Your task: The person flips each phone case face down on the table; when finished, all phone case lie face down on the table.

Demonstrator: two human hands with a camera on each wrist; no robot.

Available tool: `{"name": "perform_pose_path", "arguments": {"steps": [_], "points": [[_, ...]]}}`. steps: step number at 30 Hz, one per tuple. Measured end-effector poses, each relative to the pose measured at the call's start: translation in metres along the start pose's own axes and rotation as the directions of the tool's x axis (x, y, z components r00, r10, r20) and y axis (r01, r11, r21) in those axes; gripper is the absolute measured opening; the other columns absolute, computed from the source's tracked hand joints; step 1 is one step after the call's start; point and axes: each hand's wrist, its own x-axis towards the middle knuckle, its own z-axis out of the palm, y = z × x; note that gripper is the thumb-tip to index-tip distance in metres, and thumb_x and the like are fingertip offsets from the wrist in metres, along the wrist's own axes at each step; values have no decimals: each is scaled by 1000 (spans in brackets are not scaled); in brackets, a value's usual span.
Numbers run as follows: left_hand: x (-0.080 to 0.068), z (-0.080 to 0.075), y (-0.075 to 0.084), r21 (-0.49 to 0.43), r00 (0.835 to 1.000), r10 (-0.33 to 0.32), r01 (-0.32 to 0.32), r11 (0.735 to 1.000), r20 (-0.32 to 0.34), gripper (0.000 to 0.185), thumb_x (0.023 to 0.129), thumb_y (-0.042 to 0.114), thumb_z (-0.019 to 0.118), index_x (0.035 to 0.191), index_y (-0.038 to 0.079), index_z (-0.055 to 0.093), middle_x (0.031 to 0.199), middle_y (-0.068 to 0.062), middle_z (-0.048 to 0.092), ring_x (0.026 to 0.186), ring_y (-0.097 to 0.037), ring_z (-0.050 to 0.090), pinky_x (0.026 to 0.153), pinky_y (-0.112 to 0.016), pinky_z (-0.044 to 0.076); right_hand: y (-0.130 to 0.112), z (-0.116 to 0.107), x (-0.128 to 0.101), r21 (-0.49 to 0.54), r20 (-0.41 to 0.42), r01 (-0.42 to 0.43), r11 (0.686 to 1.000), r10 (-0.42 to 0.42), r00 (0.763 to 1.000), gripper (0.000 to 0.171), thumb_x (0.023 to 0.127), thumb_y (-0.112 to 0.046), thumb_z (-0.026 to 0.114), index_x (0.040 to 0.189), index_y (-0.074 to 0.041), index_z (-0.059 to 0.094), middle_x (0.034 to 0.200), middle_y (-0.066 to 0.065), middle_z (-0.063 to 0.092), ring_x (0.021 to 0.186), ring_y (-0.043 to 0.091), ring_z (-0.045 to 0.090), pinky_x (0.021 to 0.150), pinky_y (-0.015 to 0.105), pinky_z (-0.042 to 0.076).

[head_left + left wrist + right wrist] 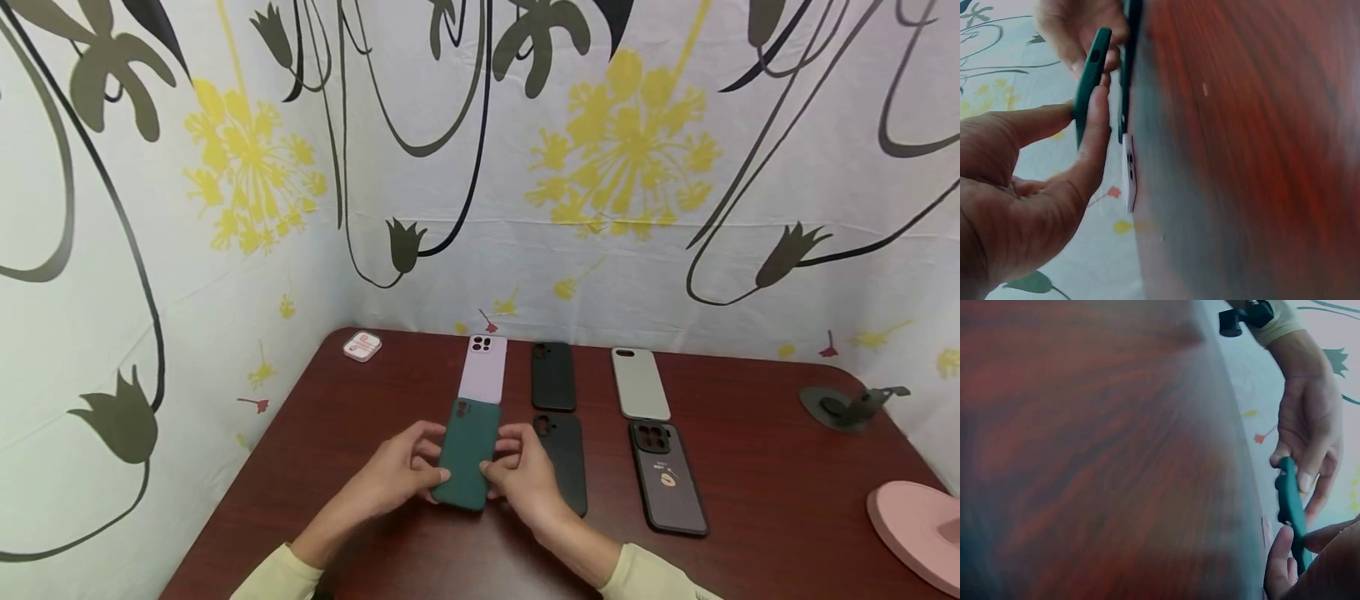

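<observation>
A dark green phone case is held between both hands, raised off the table in the left wrist view. The left hand grips its left long edge, thumb on the near corner. On the opposite edge, the right hand pinches with thumb and fingers. Seen edge-on in the left wrist view, the green case shows an opening in its end. Just beyond its camera end lies a lilac phone case. A black phone case lies beside the right hand, partly covered by it.
On the dark red wooden table lie another black case, a white case and a dark case with a gold print. A small square object is far left; a black stand and pink round base are right.
</observation>
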Motion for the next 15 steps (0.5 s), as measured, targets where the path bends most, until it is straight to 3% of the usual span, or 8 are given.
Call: {"name": "perform_pose_path", "arguments": {"steps": [4, 12, 15], "points": [[5, -1, -3, 177, 999, 21, -12, 984, -47, 57, 94, 9, 79, 145, 3, 55, 107, -15, 74, 78, -18, 71, 61, -34, 65, 2, 1, 2, -63, 15, 49, 997, -49, 999, 57, 93, 3, 74, 141, -2, 44, 129, 21, 54, 84, 19, 66, 67, 38, 65], [12, 6, -7, 265, 996, 15, 9, 964, -88, 54, 91, 6, 81, 141, 6, 59, 97, -11, 70, 75, -16, 69, 56, -30, 63, 3, 5, 6, -133, 10, 85, 988, -84, 996, 61, 89, 12, 73, 140, 3, 43, 121, 21, 51, 79, 20, 63, 65, 33, 64], [13, 6, -7, 343, 992, 31, 13, 939, -123, 54, 88, 8, 84, 137, 8, 62, 94, -7, 70, 77, -13, 66, 61, -27, 60, 0, 6, 7, -172, 13, 109, 979, -108, 994, 63, 87, 12, 75, 141, 5, 43, 120, 21, 52, 78, 19, 63, 61, 30, 62]]}}
